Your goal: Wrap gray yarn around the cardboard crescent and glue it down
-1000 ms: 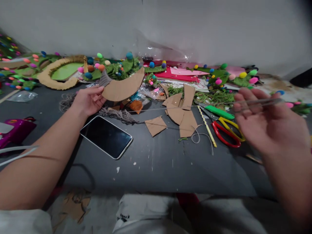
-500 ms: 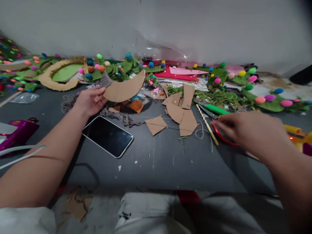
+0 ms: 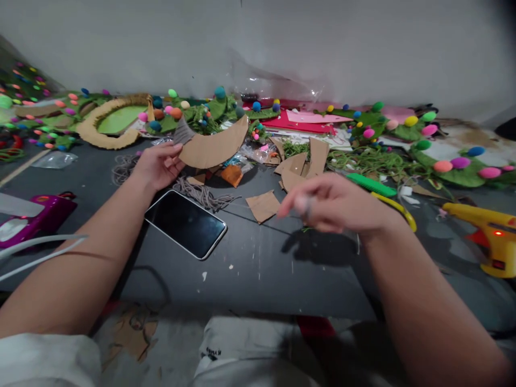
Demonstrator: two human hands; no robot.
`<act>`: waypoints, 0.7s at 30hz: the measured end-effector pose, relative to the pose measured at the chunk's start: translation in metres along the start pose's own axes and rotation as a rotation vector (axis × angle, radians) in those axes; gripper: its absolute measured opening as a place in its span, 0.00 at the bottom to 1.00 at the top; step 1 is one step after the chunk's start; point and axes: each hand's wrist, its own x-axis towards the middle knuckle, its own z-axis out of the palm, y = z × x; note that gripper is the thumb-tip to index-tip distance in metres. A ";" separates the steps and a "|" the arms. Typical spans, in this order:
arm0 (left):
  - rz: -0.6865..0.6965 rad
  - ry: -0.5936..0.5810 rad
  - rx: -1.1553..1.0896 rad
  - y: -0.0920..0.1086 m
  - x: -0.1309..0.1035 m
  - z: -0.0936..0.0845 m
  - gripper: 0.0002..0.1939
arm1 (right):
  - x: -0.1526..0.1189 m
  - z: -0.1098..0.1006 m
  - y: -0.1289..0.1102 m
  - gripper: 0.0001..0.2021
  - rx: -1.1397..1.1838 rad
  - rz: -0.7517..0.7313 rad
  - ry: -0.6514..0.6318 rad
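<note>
My left hand (image 3: 159,165) is closed on a crescent-shaped cardboard piece (image 3: 213,148), pinching it near its left end, which is wrapped in grey yarn (image 3: 183,133). The crescent is tilted up above the table. My right hand (image 3: 328,204), slightly blurred, hovers over the middle with its fingers apart and nothing visible in them. Just left of its fingertips lies a square cardboard scrap (image 3: 262,207), and more cardboard scraps (image 3: 318,153) are partly behind it. A loose bundle of grey yarn (image 3: 201,194) rests below the crescent, beside a dark-screened phone (image 3: 186,223).
A yellow glue gun (image 3: 489,231) with a lit red light stands at right. Near my right wrist lies a green-handled tool (image 3: 373,184). A purple power strip (image 3: 44,215) with white cables is at left. Leafy decorations with coloured balls (image 3: 455,161) and a C-shaped piece (image 3: 108,140) line the back.
My right hand has moved left from the red-handled scissors to the middle of the table; the scissors are now hidden. My left hand keeps hold of the crescent. The view has shifted slightly.
</note>
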 end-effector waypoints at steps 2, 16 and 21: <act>-0.002 -0.024 -0.008 0.000 0.000 0.000 0.10 | 0.001 0.008 -0.003 0.25 -0.499 0.183 -0.150; -0.007 -0.027 -0.006 -0.001 0.004 -0.004 0.13 | 0.003 -0.039 0.012 0.33 -0.092 -0.061 1.019; 0.018 -0.024 0.016 -0.003 0.002 -0.003 0.11 | 0.001 -0.035 0.013 0.19 0.135 -0.050 0.761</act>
